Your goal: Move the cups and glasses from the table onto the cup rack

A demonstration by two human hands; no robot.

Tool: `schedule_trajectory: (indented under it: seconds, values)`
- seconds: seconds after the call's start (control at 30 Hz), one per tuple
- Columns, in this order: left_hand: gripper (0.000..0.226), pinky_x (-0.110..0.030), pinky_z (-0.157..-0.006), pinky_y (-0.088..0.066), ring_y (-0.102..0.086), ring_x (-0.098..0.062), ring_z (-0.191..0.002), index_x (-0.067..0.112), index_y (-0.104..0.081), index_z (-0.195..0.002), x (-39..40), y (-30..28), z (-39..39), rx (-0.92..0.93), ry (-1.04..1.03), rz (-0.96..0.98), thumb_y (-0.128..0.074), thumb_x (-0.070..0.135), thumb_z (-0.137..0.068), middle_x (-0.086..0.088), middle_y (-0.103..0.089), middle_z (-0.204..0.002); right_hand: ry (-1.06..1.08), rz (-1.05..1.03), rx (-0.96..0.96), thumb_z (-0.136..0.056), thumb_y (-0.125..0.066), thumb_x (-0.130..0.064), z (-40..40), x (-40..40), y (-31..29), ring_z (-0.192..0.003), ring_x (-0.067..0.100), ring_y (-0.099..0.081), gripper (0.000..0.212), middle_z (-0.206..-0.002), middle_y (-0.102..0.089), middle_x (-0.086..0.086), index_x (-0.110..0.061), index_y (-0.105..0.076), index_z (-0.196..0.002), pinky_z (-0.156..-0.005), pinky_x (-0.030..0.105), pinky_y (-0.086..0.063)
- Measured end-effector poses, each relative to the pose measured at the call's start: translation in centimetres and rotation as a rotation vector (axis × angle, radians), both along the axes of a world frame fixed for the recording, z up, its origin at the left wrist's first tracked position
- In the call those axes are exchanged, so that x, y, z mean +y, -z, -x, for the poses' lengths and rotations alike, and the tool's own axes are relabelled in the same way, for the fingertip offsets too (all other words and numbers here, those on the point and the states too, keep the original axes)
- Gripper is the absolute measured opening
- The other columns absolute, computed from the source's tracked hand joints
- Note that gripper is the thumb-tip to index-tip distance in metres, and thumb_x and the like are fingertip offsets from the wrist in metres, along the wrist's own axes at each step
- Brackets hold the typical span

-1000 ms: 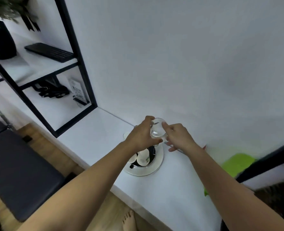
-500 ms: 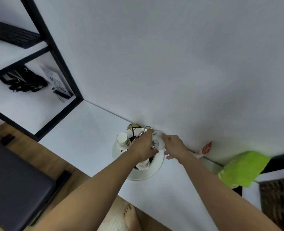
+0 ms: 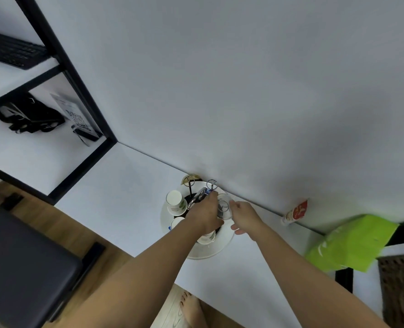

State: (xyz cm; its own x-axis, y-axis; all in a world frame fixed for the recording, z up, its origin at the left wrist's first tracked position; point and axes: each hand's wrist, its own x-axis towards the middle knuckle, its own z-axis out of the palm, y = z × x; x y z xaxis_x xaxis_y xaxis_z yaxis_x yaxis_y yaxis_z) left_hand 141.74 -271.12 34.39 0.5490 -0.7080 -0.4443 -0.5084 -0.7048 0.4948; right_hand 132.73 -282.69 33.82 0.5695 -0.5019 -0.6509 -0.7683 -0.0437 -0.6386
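Note:
The cup rack (image 3: 222, 245) is a round white tray with black wire prongs, standing on the white table (image 3: 115, 192) against the wall. White paper cups (image 3: 175, 201) sit upside down on its prongs; one shows at the rack's left side. A clear glass (image 3: 224, 208) is over a prong at the rack's right side. My left hand (image 3: 205, 215) grips the glass from the left. My right hand (image 3: 244, 215) is just right of the glass, fingers spread, fingertips near its wall. Whether they touch it I cannot tell.
A red and white tube (image 3: 295, 213) lies by the wall to the right, with a green bag (image 3: 352, 242) beyond it. A black-framed shelf (image 3: 77, 91) with a keyboard and black gear stands at the left. A dark bench (image 3: 18, 263) sits below.
The camera has tilted down and the rack shows more fully. Both hands have lowered the glass onto the rack, and my right hand has loosened from it.

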Motion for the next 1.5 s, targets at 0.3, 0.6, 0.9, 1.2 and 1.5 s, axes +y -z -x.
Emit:
schedule_trajectory:
  seconds: [0.3, 0.6, 0.9, 1.2, 1.5]
  values:
    - [0.075, -0.044, -0.098, -0.05, -0.059, -0.032, -0.119, 0.013, -0.034, -0.145, 0.4, 1.0, 0.4, 0.013, -0.034, -0.004, -0.075, 0.03, -0.085, -0.01, -0.052, -0.14, -0.059, -0.015, 0.022, -0.105, -0.035, -0.041, 0.5, 0.1, 1.6, -0.102, 0.034, -0.063, 0.053, -0.134, -0.052, 0.008, -0.021, -0.032, -0.154, -0.058, 0.027, -0.052]
    - [0.077, -0.039, -0.097, -0.049, -0.057, -0.03, -0.125, 0.014, -0.026, -0.155, -0.3, -1.1, 1.2, -0.047, -0.015, 0.023, -0.067, 0.033, -0.092, -0.009, -0.046, -0.148, -0.19, 0.2, -0.028, -0.103, -0.044, -0.039, 0.8, -0.7, -0.3, -0.117, 0.024, -0.054, 0.057, -0.146, -0.05, 0.012, -0.009, -0.036, -0.15, -0.101, 0.036, -0.046]
    - [0.062, -0.043, -0.101, -0.048, -0.058, -0.029, -0.124, 0.026, -0.024, -0.157, -0.8, -10.4, 1.0, -0.214, -0.079, 0.316, -0.052, 0.028, -0.103, -0.006, -0.044, -0.153, -0.192, 0.383, -0.322, -0.104, -0.047, -0.033, 0.6, -2.1, -10.1, -0.138, 0.022, -0.043, 0.049, -0.151, -0.046, 0.009, -0.013, -0.041, -0.148, -0.11, 0.032, -0.034]
    - [0.072, -0.03, -0.111, -0.034, -0.019, 0.0, -0.152, 0.039, -0.014, -0.159, 1.6, -23.7, 2.4, -0.408, -0.226, 0.785, -0.041, 0.066, -0.099, 0.018, -0.011, -0.169, -0.144, 0.557, -0.799, -0.101, -0.055, -0.036, 2.6, -1.0, -23.9, -0.118, 0.016, -0.056, 0.06, -0.154, -0.037, -0.007, -0.028, -0.029, -0.155, -0.096, 0.028, -0.045]
    - [0.066, -0.037, -0.112, -0.04, -0.033, 0.0, -0.146, 0.039, -0.018, -0.158, 6.9, -27.6, 7.8, -0.483, -0.322, 0.885, -0.041, 0.063, -0.1, 0.023, -0.02, -0.165, -0.212, 0.529, -0.995, -0.095, -0.062, -0.039, 6.0, 3.6, -28.0, -0.109, 0.009, -0.059, 0.059, -0.14, -0.043, -0.018, -0.037, -0.036, -0.148, -0.082, 0.023, -0.048]
